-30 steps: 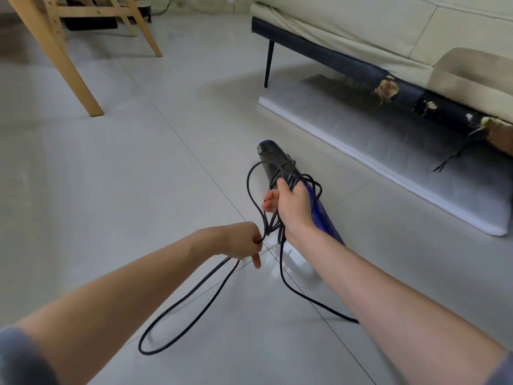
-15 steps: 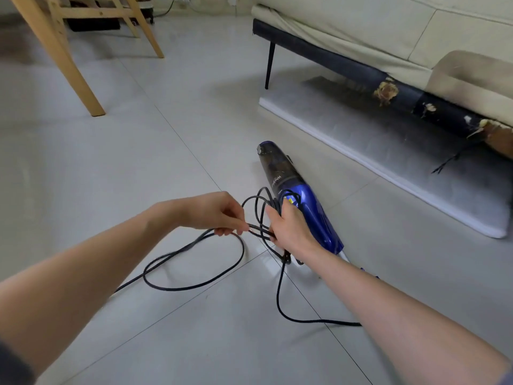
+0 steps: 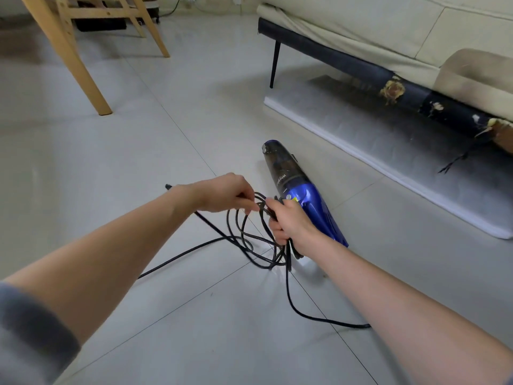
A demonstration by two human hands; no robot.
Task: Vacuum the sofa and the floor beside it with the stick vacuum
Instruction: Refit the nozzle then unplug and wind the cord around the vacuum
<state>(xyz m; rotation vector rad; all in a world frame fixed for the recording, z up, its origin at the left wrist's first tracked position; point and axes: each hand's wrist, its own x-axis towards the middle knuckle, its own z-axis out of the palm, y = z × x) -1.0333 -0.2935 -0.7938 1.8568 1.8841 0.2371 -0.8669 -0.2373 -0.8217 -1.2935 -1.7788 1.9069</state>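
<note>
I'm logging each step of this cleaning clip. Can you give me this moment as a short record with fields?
left hand: closed on a strand of the black power cord
right hand: gripping the bundled loops of cord
vacuum: blue, lying on the tiled floor, nozzle pointing away from the person
cord: partly coiled, the rest trailing loose over the floor
sofa: cream, to the right
mat: grey, on the floor in front of the sofa and partly under it
wooden legs: upper left
vacuuming: not yet begun

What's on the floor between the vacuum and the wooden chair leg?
In the head view, only bare tile floor lies between the blue vacuum and the wooden chair leg; the black cord lies nearer the person.
</note>
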